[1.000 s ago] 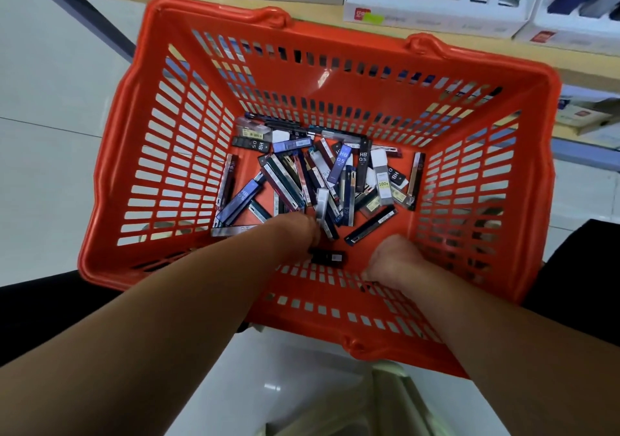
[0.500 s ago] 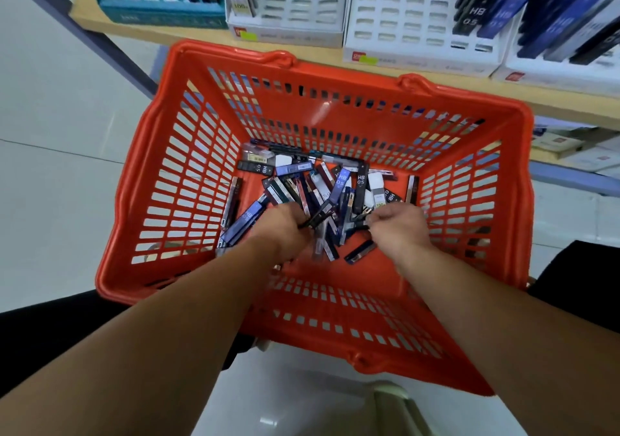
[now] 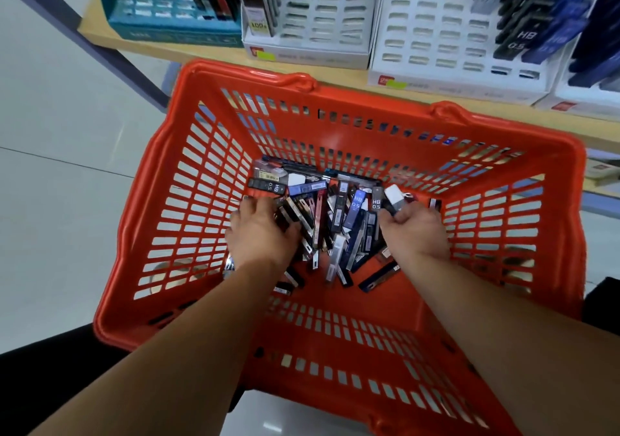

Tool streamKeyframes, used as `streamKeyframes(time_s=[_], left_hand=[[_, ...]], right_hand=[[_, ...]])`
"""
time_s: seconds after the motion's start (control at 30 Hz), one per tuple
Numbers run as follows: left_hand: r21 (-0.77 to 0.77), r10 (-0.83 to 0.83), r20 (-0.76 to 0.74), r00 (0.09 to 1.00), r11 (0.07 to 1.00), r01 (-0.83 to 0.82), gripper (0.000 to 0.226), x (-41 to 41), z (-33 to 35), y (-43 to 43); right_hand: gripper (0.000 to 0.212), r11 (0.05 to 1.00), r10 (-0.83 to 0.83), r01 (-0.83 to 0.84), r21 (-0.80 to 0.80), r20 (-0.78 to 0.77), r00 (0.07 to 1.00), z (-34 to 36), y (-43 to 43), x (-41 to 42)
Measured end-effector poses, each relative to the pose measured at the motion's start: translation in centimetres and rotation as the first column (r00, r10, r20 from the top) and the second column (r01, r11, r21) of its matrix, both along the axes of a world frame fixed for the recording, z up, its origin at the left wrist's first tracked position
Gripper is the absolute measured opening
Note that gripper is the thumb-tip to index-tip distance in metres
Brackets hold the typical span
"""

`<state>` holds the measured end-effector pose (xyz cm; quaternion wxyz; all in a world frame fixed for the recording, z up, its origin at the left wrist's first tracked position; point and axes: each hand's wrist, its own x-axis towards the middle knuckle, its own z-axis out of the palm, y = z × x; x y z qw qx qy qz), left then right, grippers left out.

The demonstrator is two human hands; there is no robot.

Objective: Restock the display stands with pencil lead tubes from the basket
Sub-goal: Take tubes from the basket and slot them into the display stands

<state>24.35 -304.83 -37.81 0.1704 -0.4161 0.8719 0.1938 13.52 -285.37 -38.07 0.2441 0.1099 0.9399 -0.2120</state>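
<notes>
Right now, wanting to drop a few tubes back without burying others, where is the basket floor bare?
Bare: the floor strip between the pencil lead tubes and the basket's near wall. Crowded: the middle and far end, between the left hand and the right hand, which grips a white-capped tube.

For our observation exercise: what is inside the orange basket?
A pile of pencil lead tubes lies on the basket floor. The right hand grips a white-capped tube; the left hand rests on the pile. Tubes beneath both hands are hidden.
</notes>
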Motion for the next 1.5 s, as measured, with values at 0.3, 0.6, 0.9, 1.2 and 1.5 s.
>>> streamKeyframes(time_s=[0.3,0.6,0.9,1.2,1.5], left_hand=[[0.147,0.128,0.21,0.969,0.976,-0.16,0.099,0.3,-0.4,-1.2],[0.286,0.289,0.13,0.949,0.905,-0.315,0.079,0.0,-1.4,-1.3],[0.555,0.591,0.081,0.802,0.642,-0.529,0.105,-1.6,-1.5,1.1],[0.349,0.509,0.227,0.83,0.753,-0.557,0.123,-3.2,-3.0,2.0],[0.515,0.603,0.095,0.792,0.652,-0.557,0.076,-3.8,-2.9,2.6]], right_hand=[[0.106,0.999,0.022,-0.029,0.038,0.158,0.987,-0.8,-0.2,-0.8],[0.097,0.998,0.033,-0.043,0.044,0.205,0.978,-0.7,-1.3,-0.5],[0.085,0.966,-0.125,0.197,-0.17,0.358,0.925,-1.3,-2.8,-1.8],[0.076,0.963,-0.122,0.206,-0.174,0.401,0.908,-2.1,-3.1,-2.5],[0.058,0.972,-0.096,0.161,-0.173,0.335,0.937,-2.1,-3.3,-1.9]])
